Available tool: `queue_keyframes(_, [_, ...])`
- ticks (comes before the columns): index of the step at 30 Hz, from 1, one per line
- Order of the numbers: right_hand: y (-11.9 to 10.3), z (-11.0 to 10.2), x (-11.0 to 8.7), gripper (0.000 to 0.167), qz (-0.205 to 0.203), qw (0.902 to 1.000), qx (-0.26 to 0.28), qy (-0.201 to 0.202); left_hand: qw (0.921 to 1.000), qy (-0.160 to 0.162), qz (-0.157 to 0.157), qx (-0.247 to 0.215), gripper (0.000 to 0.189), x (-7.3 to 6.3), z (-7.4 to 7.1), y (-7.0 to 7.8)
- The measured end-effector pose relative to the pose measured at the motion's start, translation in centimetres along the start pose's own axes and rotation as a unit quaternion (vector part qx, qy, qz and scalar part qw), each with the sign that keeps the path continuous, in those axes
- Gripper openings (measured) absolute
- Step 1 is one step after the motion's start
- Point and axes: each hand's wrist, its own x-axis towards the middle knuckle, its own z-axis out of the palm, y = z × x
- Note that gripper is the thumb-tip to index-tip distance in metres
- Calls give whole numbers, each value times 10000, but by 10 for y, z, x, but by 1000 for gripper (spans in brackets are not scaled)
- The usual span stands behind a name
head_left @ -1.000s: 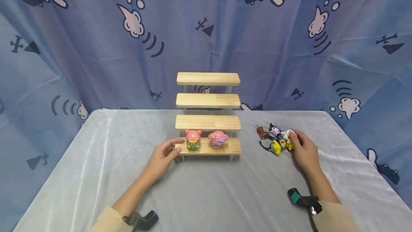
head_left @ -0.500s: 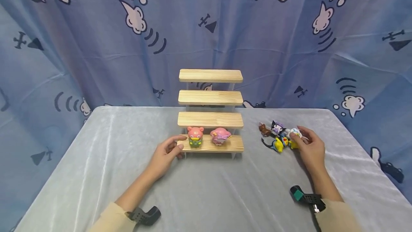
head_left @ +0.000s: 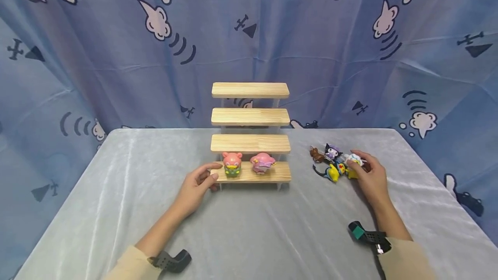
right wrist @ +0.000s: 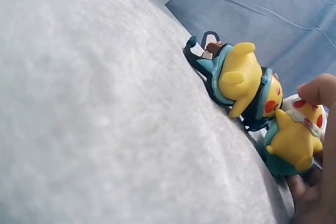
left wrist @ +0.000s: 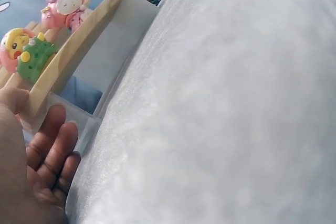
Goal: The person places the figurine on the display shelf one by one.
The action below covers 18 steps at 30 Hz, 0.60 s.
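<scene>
My left hand (head_left: 196, 187) grips the left end of the lowest board of a four-step wooden display stand (head_left: 250, 143), thumb at its corner and fingers by the clear leg (left wrist: 84, 129). On that board stand a pink-eared figurine in green (head_left: 232, 165) and a pink-hatted figurine (head_left: 262, 163). Off to the right, my right hand (head_left: 371, 180) holds a yellow figurine with a white cap (right wrist: 296, 140) between thumb and fingers. It lies at the right side of a small pile, beside a yellow figurine in a dark blue hood (right wrist: 241, 80).
A purple-and-black figurine (head_left: 332, 153) and a brown one (head_left: 317, 154) lie at the back of the pile. Grey-white velvety cloth covers the table (head_left: 249, 232). Behind the stand hangs a blue patterned curtain (head_left: 155, 77).
The white-capped figurine has shifted slightly right, away from the hooded one, with my right hand. My left hand stays at the stand. The head view has shifted a little.
</scene>
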Motion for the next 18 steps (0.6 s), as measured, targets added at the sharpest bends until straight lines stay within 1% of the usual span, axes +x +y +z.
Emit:
queue_keyframes(4, [-1, 1, 0, 42, 101, 9998, 147, 15, 10000, 19, -33, 21, 30, -1, -2, 0])
queue_keyframes(7, [-1, -1, 1, 43, 4, 9995, 280, -133, 10000, 22, -2, 23, 29, -2, -3, 1])
queue_keyframes(11, [2, -8, 3, 45, -381, 9972, 291, -580, 10000, 4, 29, 24, 29, -3, -4, 1])
queue_keyframes(14, [5, -15, 4, 48, -636, 9933, 158, -948, 10000, -17, 52, 34, 29, -2, -3, 2])
queue_keyframes(18, [5, -25, 7, 51, -763, 9880, -189, -1327, 10000, -46, 70, 49, 29, -1, -2, 2])
